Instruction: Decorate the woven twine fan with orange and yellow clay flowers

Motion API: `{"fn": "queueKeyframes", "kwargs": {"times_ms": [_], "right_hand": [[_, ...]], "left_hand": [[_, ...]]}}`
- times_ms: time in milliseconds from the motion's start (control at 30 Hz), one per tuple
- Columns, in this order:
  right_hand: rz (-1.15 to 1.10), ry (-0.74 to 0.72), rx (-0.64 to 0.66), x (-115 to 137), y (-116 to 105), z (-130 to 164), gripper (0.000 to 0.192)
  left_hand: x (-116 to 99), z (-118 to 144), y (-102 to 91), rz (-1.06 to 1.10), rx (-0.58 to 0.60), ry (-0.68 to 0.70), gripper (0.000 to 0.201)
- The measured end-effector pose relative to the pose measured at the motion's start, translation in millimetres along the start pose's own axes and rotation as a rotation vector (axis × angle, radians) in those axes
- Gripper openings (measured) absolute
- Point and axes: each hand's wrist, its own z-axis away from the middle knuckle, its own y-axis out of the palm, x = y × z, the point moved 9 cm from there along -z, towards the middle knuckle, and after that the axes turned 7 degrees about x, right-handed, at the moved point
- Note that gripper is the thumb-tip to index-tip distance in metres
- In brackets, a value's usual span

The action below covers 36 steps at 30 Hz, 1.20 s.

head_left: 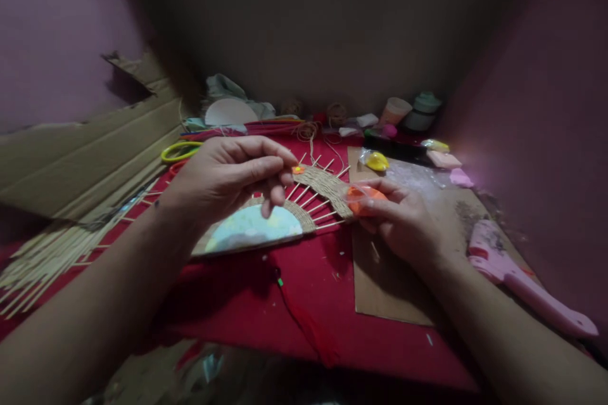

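My right hand (406, 218) pinches a small clear plastic packet of orange clay (365, 201) at the right end of the woven band. My left hand (242, 173) is raised above the fan with thumb and forefinger closed in a pinch; whatever they hold is too small to make out. At those fingertips appears a tiny orange flower with a yellow centre (298, 170); whether it is held or stuck to the band I cannot tell. Below lies a half-round fan with a painted pale-blue centre (259, 227), thin radiating sticks and an outer woven straw band (327, 183), partly hidden by my left hand.
A red tassel (308, 322) lies in front on the red cloth (237, 303). Cardboard (394, 284) and a pink glue gun (522, 284) are on the right. Thin sticks (52, 259) lie at left. Behind are a yellow clay packet (377, 161), a cup (395, 111) and a jar (424, 112).
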Motion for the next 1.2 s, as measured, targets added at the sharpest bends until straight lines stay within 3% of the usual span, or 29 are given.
{"fn": "queueKeyframes", "kwargs": {"times_ms": [167,333,600,700,800,1000,1200], "right_hand": [[0.023,0.029,0.046,-5,4,3,0.02],[0.059,0.018,0.059,-6,5,3,0.022],[0.092,0.008,0.085,-5,8,4,0.021],[0.101,0.011,0.089,-5,9,4,0.02],[0.109,0.007,0.101,-5,11,5,0.02],[0.098,0.03,0.087,-6,11,6,0.02],[0.11,0.044,0.082,-7,11,7,0.02]], "left_hand": [[8,19,-17.7,-0.302,-0.072,-0.052,0.011],[20,27,-23.2,-0.568,-0.01,-0.093,0.006],[29,31,-21.7,-0.835,-0.028,-0.152,0.032],[24,32,-20.4,-0.88,-0.056,-0.112,0.032],[22,34,-19.3,-0.892,-0.013,-0.062,0.022],[30,39,-16.5,-1.37,0.038,0.1,0.016],[43,39,-16.2,-1.502,0.046,0.088,0.019]]}}
